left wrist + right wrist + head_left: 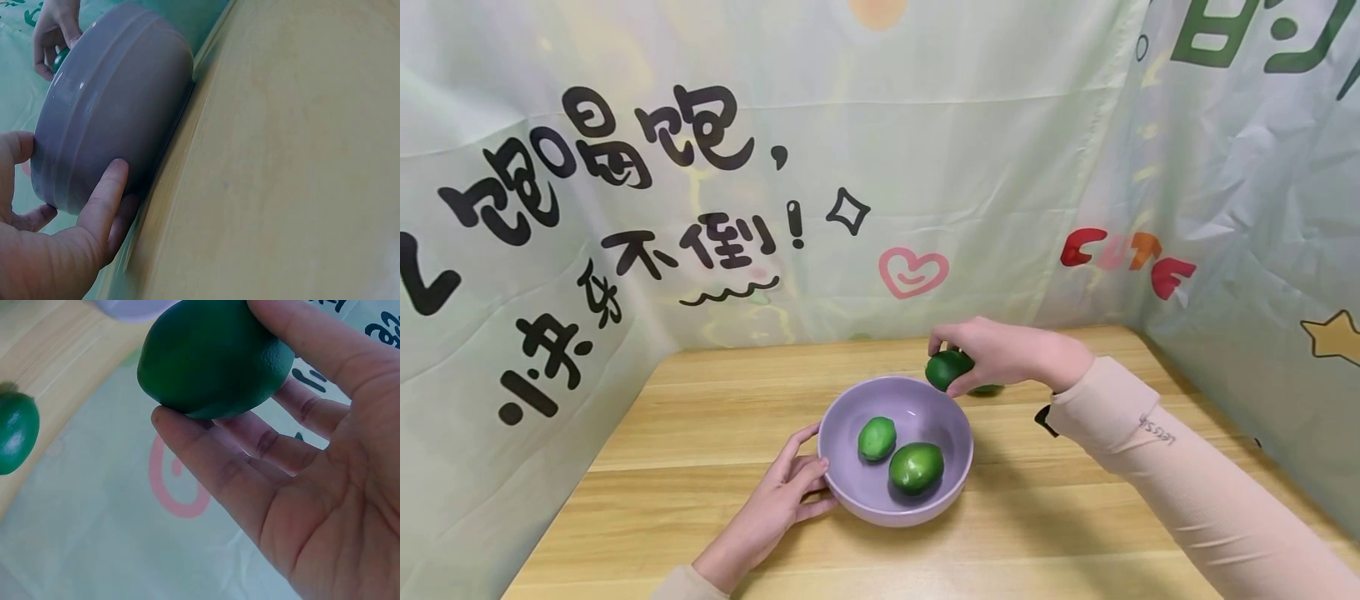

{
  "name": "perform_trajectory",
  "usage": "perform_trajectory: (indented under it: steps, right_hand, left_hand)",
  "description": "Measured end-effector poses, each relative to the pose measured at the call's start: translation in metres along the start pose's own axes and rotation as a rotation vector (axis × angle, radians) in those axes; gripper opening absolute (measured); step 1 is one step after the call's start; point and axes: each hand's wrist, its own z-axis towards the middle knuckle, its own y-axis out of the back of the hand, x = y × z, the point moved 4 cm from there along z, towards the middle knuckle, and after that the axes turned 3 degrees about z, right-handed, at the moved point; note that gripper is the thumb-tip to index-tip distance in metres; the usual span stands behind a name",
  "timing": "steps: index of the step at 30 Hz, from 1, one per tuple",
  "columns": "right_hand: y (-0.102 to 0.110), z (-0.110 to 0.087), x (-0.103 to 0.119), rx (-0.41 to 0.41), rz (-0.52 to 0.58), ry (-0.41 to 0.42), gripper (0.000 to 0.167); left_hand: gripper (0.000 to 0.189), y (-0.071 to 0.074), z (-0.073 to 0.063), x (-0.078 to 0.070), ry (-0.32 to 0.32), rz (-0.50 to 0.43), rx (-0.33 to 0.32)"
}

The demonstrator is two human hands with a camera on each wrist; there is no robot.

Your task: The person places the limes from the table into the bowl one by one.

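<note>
A purple bowl (895, 518) stands on the table with two green limes inside, a small one (877, 439) and a larger, glossy one (917, 468). My left hand (790, 492) holds the bowl's left side, fingertips at the rim and against the outer wall (134, 94). At the bowl's far right edge, my right hand (996, 350) grips a dark green lime (946, 369) between thumb and fingers. In the right wrist view this lime (212, 362) is held by its sides. Another lime (987, 389) lies on the table, partly hidden behind the right hand.
The wooden table (737, 400) reaches back to a pale printed cloth (1000, 183) hanging behind it and at both sides. A small dark object (1045, 421) shows under the right sleeve.
</note>
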Motion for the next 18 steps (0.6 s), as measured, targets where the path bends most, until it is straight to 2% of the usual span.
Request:
perform_trajectory:
  steps: [11, 18]
  right_hand:
    - [-0.013, 0.017, 0.026, 0.033, -0.011, 0.086, 0.041]
    - [-0.025, 0.025, 0.039, 0.058, -0.014, 0.1, 0.043]
  left_hand:
    - [0.07, 0.001, -0.001, -0.001, 0.006, 0.001, 0.002]
    - [0.069, 0.001, -0.001, -0.001, 0.005, -0.001, -0.001]
